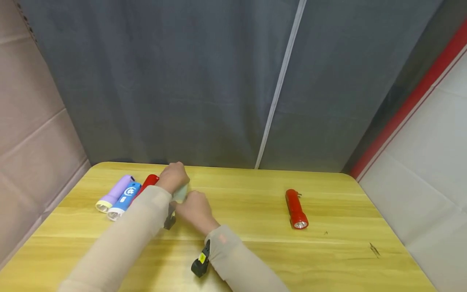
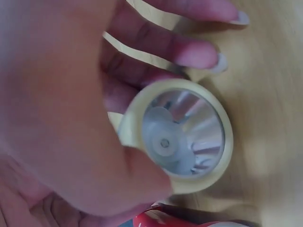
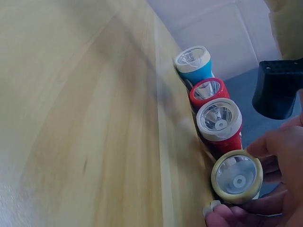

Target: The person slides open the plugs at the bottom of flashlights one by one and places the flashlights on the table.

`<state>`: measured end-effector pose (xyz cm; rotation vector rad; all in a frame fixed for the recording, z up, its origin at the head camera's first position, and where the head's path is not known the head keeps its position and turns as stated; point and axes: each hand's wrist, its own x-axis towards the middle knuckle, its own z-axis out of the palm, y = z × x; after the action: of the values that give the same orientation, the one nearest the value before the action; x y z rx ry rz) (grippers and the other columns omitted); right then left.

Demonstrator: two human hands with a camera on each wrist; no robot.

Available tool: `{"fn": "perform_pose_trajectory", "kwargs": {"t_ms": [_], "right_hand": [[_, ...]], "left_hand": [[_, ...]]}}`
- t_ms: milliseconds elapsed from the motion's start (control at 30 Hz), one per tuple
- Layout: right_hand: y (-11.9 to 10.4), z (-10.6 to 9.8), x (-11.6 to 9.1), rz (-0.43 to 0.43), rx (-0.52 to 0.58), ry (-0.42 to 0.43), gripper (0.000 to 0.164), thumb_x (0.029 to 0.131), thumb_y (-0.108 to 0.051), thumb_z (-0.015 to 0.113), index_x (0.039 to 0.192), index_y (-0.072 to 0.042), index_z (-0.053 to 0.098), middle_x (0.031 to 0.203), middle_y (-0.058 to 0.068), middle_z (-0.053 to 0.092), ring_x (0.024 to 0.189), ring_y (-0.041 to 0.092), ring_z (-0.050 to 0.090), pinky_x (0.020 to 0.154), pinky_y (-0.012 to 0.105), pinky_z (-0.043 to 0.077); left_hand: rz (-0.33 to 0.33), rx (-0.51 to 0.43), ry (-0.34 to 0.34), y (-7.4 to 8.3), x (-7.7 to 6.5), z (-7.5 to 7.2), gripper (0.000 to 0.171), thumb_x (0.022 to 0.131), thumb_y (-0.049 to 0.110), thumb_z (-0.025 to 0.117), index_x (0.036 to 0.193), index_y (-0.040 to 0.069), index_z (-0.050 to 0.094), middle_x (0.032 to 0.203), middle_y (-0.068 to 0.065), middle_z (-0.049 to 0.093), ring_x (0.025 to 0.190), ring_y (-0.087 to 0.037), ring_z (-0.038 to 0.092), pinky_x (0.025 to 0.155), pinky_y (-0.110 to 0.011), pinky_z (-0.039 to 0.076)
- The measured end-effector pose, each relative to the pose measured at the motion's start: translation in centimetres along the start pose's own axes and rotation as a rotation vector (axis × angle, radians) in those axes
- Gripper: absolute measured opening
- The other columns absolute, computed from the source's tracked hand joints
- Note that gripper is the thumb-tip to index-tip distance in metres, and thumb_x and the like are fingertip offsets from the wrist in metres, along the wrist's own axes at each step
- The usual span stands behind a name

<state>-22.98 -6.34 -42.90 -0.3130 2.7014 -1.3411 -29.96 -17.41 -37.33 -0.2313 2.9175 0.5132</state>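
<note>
Between the person's L hand (image 1: 174, 177) and R hand (image 1: 195, 211) is the pale-green torch (image 1: 180, 195), cream rim (image 2: 228, 135) and lens facing the wearer. R hand pinches its front end – thumb on the torch's L side, fingers on its R, fingertips down by the surface (image 1: 248, 190). L hand is bent over the torch's back end; can't tell if those fingers pinch it or just rest there, as the tips are hidden. Also can't tell if the torch sits flat on the surface or slightly off it.

Just L of the pale-green torch, per R wrist cam: red torch w/ white rim (image 3: 219, 134), then plain red torch (image 3: 208, 90), then blue torch (image 1: 125, 200) w/ white head. Purple torch (image 1: 116, 194) is the farthest L of it, right beside the blue one. All lenses point the same way, toward the wearer. L sleeve (image 1: 120, 239) hides part of the row in the head view.

Well R of the pale-green torch – another red torch (image 1: 294, 207), lying alone, lens toward the wearer too. Nearer the wearer than the pale-green torch: R wrist's black cam (image 1: 200, 265) w/ yellow mark. Behind it, past the surface's far edge, hangs a dark grey curtain (image 1: 182, 81).
</note>
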Motion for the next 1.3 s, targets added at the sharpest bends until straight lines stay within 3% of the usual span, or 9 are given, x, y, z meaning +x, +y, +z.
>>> {"fn": "perform_pose_trajectory", "kwargs": {"t_ms": [300,567,700,833,933,1100,1200,1300], "right_hand": [[0.4,-0.1,0.2,-0.008,0.079,0.032,0.037,0.081,-0.042,0.077,0.064,-0.015,0.058,0.053,-0.008,0.050,0.045,0.008,0.043,0.040,0.024,0.034],[1.1,-0.9,0.2,0.031,0.130,0.041,0.039,0.081,-0.034,0.075,0.055,-0.018,0.050,0.046,-0.008,0.040,0.041,0.008,0.035,0.038,0.023,0.025],[1.2,-1.7,-0.1,0.027,0.130,0.047,0.040,0.081,-0.034,0.074,0.054,-0.018,0.050,0.046,-0.009,0.039,0.042,0.008,0.035,0.040,0.023,0.026],[1.3,-2.6,-0.6,0.036,0.144,0.057,0.037,0.082,-0.037,0.075,0.059,-0.016,0.056,0.050,-0.008,0.043,0.044,0.008,0.037,0.041,0.023,0.029],[1.6,-3.4,-1.0,0.029,0.143,0.064,0.035,0.083,-0.038,0.076,0.063,-0.015,0.061,0.051,-0.008,0.045,0.046,0.008,0.038,0.042,0.023,0.030],[2.0,-5.1,-1.8,-0.030,0.100,0.070,0.031,0.085,-0.038,0.076,0.068,-0.014,0.066,0.052,-0.008,0.047,0.046,0.007,0.039,0.043,0.022,0.031],[2.2,-6.4,-2.5,-0.066,0.089,0.073,0.029,0.085,-0.039,0.076,0.079,-0.011,0.072,0.059,-0.005,0.057,0.049,0.007,0.045,0.045,0.021,0.036],[2.5,-7.7,-3.3,-0.103,0.086,0.077,0.034,0.084,-0.038,0.078,0.097,-0.006,0.076,0.078,0.001,0.071,0.060,0.007,0.055,0.052,0.021,0.046]], "left_hand": [[0.006,-0.062,-0.033,-0.2,-0.6,-0.1,0.028,0.086,0.020,0.064,0.097,-0.006,0.064,0.092,-0.020,0.065,0.078,-0.030,0.059,0.063,-0.034,0.052],[0.041,-0.115,-0.040,-0.3,-0.3,0.0,0.033,0.086,0.026,0.066,0.090,-0.006,0.064,0.086,-0.016,0.061,0.074,-0.026,0.056,0.065,-0.031,0.051],[0.042,-0.238,-0.044,-0.4,-0.3,-0.3,0.032,0.087,0.028,0.066,0.088,-0.004,0.062,0.080,-0.010,0.056,0.069,-0.023,0.054,0.062,-0.029,0.050],[0.016,-0.421,-0.080,-0.4,-0.5,-0.3,0.039,0.089,0.033,0.071,0.095,-0.004,0.059,0.080,-0.007,0.053,0.062,-0.018,0.055,0.062,-0.031,0.055],[0.006,-0.507,-0.110,-0.2,-0.7,-0.2,0.047,0.089,0.039,0.073,0.100,-0.004,0.059,0.083,-0.006,0.054,0.060,-0.014,0.056,0.065,-0.032,0.057],[0.033,-0.580,-0.127,0.4,-1.3,-0.3,0.055,0.092,0.044,0.070,0.107,-0.008,0.064,0.092,-0.008,0.063,0.074,-0.014,0.064,0.077,-0.031,0.061],[0.065,-0.669,-0.159,1.0,-2.0,-0.4,0.060,0.095,0.041,0.067,0.123,-0.012,0.061,0.111,-0.018,0.068,0.091,-0.021,0.072,0.086,-0.034,0.062],[0.080,-0.785,-0.204,1.5,-2.9,-0.5,0.069,0.097,0.037,0.067,0.140,-0.013,0.047,0.136,-0.025,0.058,0.112,-0.031,0.071,0.095,-0.037,0.059]]}}
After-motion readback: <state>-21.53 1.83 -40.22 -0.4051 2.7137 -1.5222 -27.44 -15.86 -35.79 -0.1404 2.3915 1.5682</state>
